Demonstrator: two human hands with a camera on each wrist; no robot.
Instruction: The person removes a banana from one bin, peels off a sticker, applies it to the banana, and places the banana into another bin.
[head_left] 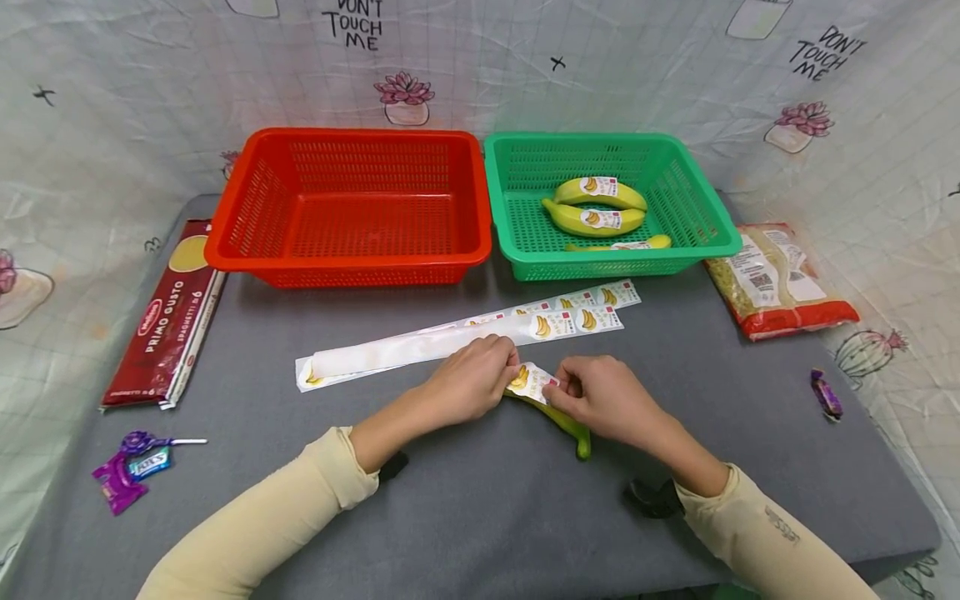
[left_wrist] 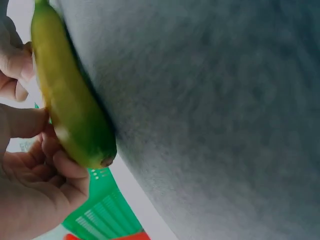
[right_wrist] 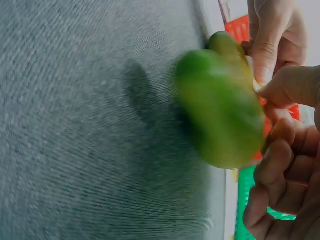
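A green-yellow banana (head_left: 566,423) lies on the grey table between the hands, its stem end toward the near right. Over it is a white banana-print sticker (head_left: 531,383). My left hand (head_left: 480,375) pinches the sticker's left end between thumb and finger, while my right hand (head_left: 611,396) pinches its right end. In the left wrist view the banana (left_wrist: 70,95) shows its bare side, and the left thumb (left_wrist: 27,122) is right at its edge. The right wrist view has the banana (right_wrist: 220,110) blurred, with both hands' fingertips close together behind it.
Just beyond the hands lie strips of banana stickers (head_left: 450,340). Behind them stand a red basket (head_left: 348,271) and a green basket (head_left: 622,268) holding several stickered bananas (head_left: 600,221). Spaghetti (head_left: 165,321) and sweets (head_left: 127,475) lie left; a grain bag (head_left: 772,279) and wrapped candy (head_left: 827,395) lie right.
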